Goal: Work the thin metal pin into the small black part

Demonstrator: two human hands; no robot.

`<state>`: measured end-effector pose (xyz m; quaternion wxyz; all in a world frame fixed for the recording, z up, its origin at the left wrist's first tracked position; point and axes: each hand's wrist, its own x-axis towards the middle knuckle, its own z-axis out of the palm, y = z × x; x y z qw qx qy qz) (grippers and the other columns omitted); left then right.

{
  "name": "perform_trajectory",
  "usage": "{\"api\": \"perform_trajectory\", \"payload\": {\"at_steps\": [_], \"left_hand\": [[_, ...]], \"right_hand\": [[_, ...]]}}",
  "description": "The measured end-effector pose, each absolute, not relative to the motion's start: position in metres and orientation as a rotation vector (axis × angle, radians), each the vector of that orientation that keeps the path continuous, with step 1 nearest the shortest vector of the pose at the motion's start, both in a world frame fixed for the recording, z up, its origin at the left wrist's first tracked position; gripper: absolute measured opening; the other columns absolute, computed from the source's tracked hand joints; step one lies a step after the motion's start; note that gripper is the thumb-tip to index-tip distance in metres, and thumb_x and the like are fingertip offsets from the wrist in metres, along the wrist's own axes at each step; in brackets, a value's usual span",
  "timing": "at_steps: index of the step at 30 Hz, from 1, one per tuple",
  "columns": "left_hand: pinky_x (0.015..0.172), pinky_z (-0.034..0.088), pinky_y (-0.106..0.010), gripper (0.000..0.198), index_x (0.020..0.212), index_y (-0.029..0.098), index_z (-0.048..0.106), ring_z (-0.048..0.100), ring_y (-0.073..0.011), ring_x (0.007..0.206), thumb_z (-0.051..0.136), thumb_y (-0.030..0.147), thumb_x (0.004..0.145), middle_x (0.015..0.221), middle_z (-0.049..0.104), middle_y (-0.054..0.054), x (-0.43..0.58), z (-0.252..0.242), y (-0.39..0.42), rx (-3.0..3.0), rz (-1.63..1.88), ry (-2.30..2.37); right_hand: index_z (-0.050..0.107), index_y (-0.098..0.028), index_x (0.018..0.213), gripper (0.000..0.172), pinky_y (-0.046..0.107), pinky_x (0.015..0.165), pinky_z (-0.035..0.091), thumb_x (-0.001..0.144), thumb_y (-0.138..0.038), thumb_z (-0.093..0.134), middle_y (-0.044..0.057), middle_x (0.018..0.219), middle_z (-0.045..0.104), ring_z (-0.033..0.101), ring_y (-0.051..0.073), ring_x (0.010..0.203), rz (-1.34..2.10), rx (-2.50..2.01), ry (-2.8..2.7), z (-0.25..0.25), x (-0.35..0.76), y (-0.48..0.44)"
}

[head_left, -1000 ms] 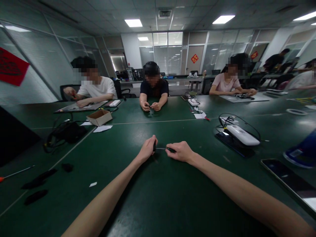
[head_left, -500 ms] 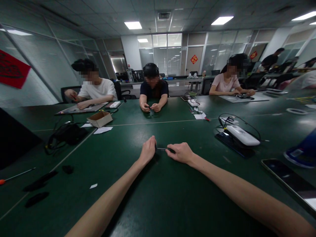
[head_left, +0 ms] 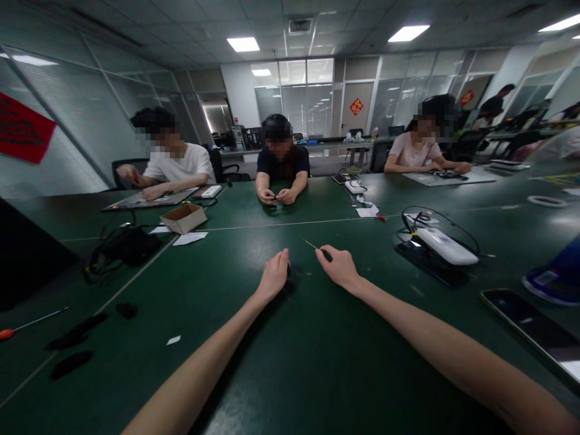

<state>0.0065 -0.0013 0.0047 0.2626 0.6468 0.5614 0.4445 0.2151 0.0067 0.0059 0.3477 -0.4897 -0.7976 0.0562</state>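
My left hand [head_left: 274, 273] is closed around a small dark object [head_left: 289, 270]; the fingers hide most of it, so its kind does not show. In my right hand [head_left: 339, 266] is a slim screwdriver [head_left: 310, 244] with a thin metal shaft, its dark handle mostly covered by the fingers. Its shaft points up and left, apart from the left hand. Both hands are just over the green table [head_left: 254, 374].
An orange-handled screwdriver [head_left: 36, 320] and several black pieces [head_left: 72, 364] lie at left, near an open cardboard box [head_left: 185, 219]. To the right are a white power bank [head_left: 446, 246], a phone [head_left: 530, 326] and a blue object [head_left: 555, 275]. Co-workers sit across the table.
My right hand has drawn the screwdriver away from the object in my left hand, slightly up and right, and tilted its tip upward. My left hand has barely moved.
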Motion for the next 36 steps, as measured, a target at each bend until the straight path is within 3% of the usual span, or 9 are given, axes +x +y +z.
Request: {"api": "perform_trajectory", "payload": {"at_steps": [5,11,28,36], "left_hand": [[0.041,0.032,-0.022,0.056,0.066,0.016,0.048,0.043,-0.0115,0.040,0.027,0.065,0.083,0.046,0.043,0.002,0.004,0.003,0.001,1.529,1.215,1.462],[0.032,0.022,-0.017,0.053,0.076,0.016,0.049,0.033,-0.0073,0.032,0.035,0.067,0.080,0.045,0.034,0.006,0.001,-0.006,0.007,1.340,1.245,1.274],[0.035,0.023,-0.020,0.061,0.069,0.016,0.053,0.036,-0.0091,0.034,0.022,0.067,0.084,0.042,0.039,0.003,0.002,-0.006,0.004,1.459,1.176,1.286],[0.046,0.033,-0.023,0.063,0.068,0.015,0.056,0.045,-0.0128,0.042,0.018,0.062,0.086,0.043,0.045,0.001,0.004,0.005,-0.003,1.589,1.163,1.400]], "right_hand": [[0.066,-0.019,0.095,0.036,0.021,0.056,0.038,0.091,-0.046,0.041,0.002,0.067,0.065,0.057,0.011,0.055,0.083,-1.053,-2.306,0.006,0.215,0.004],[0.066,-0.019,0.094,0.033,0.020,0.056,0.038,0.090,-0.043,0.043,0.002,0.069,0.066,0.056,0.010,0.055,0.081,-0.967,-2.374,0.006,0.213,0.001],[0.066,-0.019,0.096,0.032,0.021,0.057,0.039,0.090,-0.043,0.045,0.002,0.069,0.066,0.058,0.011,0.056,0.048,-0.932,-2.384,0.004,0.213,0.002],[0.065,-0.019,0.096,0.032,0.021,0.057,0.038,0.090,-0.042,0.044,0.001,0.069,0.066,0.057,0.010,0.057,0.030,-0.947,-2.411,0.007,0.213,0.000]]}}
